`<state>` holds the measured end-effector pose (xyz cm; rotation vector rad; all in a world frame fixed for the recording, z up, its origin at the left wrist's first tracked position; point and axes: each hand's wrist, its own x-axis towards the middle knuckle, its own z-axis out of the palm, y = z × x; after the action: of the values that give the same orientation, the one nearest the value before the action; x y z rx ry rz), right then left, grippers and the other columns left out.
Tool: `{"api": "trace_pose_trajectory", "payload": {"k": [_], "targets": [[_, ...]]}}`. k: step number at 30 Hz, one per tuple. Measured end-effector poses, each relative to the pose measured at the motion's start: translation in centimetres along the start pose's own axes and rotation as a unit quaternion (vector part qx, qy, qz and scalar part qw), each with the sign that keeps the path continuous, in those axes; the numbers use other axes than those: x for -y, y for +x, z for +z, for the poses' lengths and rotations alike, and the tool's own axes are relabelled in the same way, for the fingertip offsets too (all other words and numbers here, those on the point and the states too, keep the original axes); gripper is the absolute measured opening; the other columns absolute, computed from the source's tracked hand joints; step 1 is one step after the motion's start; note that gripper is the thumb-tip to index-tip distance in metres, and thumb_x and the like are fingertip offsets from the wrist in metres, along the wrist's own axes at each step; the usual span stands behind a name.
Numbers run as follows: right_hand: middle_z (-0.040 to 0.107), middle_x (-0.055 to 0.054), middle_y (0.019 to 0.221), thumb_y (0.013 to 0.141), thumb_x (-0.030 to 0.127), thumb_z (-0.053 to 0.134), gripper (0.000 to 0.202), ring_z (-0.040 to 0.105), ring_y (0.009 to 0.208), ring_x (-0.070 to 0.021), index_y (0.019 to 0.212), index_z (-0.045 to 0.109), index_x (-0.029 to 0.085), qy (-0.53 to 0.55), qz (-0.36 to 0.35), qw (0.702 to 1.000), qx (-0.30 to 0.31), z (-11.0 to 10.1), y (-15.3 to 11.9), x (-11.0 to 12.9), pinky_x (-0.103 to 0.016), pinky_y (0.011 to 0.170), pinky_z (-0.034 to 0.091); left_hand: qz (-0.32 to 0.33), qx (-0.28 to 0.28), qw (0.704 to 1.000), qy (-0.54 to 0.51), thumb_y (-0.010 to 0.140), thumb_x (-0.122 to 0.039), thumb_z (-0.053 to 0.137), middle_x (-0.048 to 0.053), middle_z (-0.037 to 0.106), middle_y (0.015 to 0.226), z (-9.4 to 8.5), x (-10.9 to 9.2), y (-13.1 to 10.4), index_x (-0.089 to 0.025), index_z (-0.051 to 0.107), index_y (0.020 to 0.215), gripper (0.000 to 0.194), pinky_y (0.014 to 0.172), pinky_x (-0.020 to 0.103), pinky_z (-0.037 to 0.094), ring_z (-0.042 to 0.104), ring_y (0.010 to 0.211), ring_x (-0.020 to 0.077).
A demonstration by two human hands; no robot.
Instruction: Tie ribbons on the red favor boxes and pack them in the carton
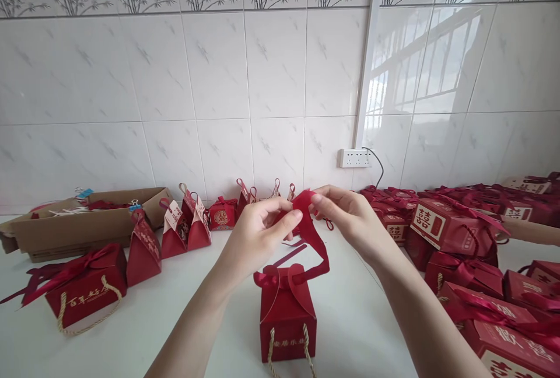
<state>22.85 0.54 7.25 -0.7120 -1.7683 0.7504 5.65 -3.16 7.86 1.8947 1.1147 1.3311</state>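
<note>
A small red gift box point(287, 317) with gold rope handles stands upright on the white table in front of me. Its top flaps are folded together, and a red ribbon point(315, 244) runs through them and rises to my hands. My left hand point(269, 223) pinches the ribbon between thumb and fingers above the box. Close beside it, my right hand point(339, 209) grips the same ribbon with thumb and forefinger. Part of the ribbon is hidden behind the left fingers.
At left lie a red box with a bow point(90, 287), triangular red boxes point(144, 249) and a cardboard tray point(79, 229). Many red boxes point(455, 226) pile up at right, where another person's arm point(531, 231) reaches in. A power socket point(355, 158) is on the tiled wall.
</note>
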Motion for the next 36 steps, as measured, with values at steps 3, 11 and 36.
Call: {"api": "trace_pose_trajectory", "payload": {"k": [3,11,36], "targets": [[0.056,0.002,0.058,0.082,0.043,0.059,0.028,0.051,0.051,-0.0094,0.071,0.056,0.018,0.004,-0.007,0.999,-0.036,0.4,0.0,0.1,-0.02,0.043,0.038,-0.006,0.002,1.0,-0.028,0.085,-0.043,0.055,-0.005,0.056,0.054,0.2,0.2,0.0,-0.02,0.056,0.078,0.023,0.05,0.018,0.041,0.049,0.049,0.0081],[0.065,-0.001,0.07,0.082,0.027,0.061,0.01,0.062,0.067,-0.0149,0.076,0.062,0.019,-0.089,-0.124,0.978,-0.145,0.9,-0.6,0.6,-0.027,0.058,0.05,-0.035,-0.072,0.994,-0.075,0.085,-0.048,0.053,-0.005,0.059,0.047,0.1,0.1,0.1,-0.02,0.05,0.085,0.028,0.039,0.019,0.043,0.053,0.035,0.0106],[0.065,0.002,0.078,0.08,0.02,0.062,0.028,0.064,0.071,-0.0139,0.104,0.048,0.025,-0.14,-0.092,0.986,0.008,1.3,-1.1,0.5,-0.024,0.057,0.05,0.001,-0.078,0.997,-0.02,0.082,-0.044,0.058,-0.002,0.06,0.063,0.0,-0.2,-0.1,-0.019,0.058,0.08,0.025,0.048,0.02,0.045,0.059,0.053,0.012]]}}
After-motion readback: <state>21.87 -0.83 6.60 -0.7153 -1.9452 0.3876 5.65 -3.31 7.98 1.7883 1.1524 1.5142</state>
